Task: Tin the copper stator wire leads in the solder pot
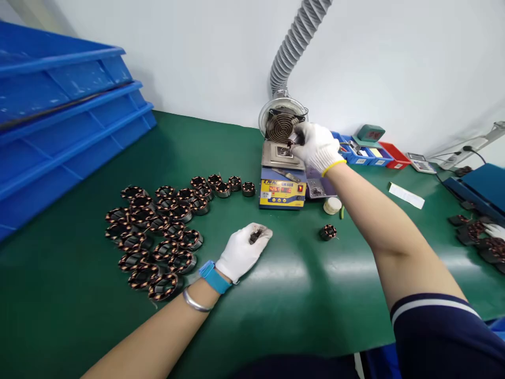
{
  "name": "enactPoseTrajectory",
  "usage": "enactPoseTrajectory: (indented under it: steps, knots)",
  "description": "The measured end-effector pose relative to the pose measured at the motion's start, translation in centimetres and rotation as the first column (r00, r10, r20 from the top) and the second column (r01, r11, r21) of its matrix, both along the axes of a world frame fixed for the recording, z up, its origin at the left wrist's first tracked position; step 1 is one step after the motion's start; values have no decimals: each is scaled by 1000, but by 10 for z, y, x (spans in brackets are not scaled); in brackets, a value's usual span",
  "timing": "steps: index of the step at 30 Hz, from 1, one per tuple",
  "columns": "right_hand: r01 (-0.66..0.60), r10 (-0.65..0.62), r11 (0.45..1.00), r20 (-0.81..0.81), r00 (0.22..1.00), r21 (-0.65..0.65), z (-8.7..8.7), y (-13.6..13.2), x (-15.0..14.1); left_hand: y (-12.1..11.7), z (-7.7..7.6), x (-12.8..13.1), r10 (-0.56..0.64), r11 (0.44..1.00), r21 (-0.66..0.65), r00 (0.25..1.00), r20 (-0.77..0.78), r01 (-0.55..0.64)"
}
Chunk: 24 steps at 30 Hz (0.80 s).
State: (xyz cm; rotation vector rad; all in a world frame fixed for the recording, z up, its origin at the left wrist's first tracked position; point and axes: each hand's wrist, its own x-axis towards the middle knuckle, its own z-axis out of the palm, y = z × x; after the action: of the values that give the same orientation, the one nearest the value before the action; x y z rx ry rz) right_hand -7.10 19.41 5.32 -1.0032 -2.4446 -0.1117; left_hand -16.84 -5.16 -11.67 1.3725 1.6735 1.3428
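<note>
My left hand [243,251], in a white glove, rests on the green mat with its fingers curled round a small dark wound coil [254,236]. My right hand [316,147], also gloved, reaches over the solder pot [282,176] and pinches another dark coil [292,142] above the pot's metal top. Several copper-wound stator coils [158,231] lie in a cluster on the mat to the left of my left hand. One single coil [327,231] lies alone right of centre.
Stacked blue trays [59,116] fill the left side. A grey fume hose [294,45] with a fan [281,125] stands behind the pot. Small blue and red bins [373,154] line the back right. Another person's gloved hand [495,230] and more coils are at the right edge.
</note>
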Motion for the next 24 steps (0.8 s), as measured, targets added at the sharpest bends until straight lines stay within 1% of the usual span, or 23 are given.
enactPoseTrajectory:
  steps: [1,3,5,8,12,15,20,22,24]
  knots:
    - [37,-39,999,79,996,35,7,8,-9,0,1,-1,-2,1000,-3,1000,-3,2]
    - [75,-92,993,212,973,86,15,17,-24,-1,2,-3,-8,1000,-9,1000,-10,8]
    - [79,-108,991,298,948,108,15,21,-35,-2,2,-3,-11,1000,-15,1000,-14,11]
    - [67,-101,992,358,928,107,10,23,-45,-2,2,-3,-20,1000,-22,1000,-13,19]
    - [73,-106,992,391,914,99,3,23,-50,-1,2,-2,-32,999,-30,999,-11,32]
    - [79,-107,993,395,912,88,2,21,-51,-1,4,-2,-35,999,-33,999,-22,34]
    - [78,-100,994,369,924,74,11,18,-49,0,4,-3,-31,999,-38,999,-19,31]
    - [81,-100,994,328,940,72,17,13,-45,0,3,-2,-10,999,-38,1000,15,11]
    - [79,-89,996,245,965,52,21,3,-37,1,1,-2,35,999,-31,996,85,-33]
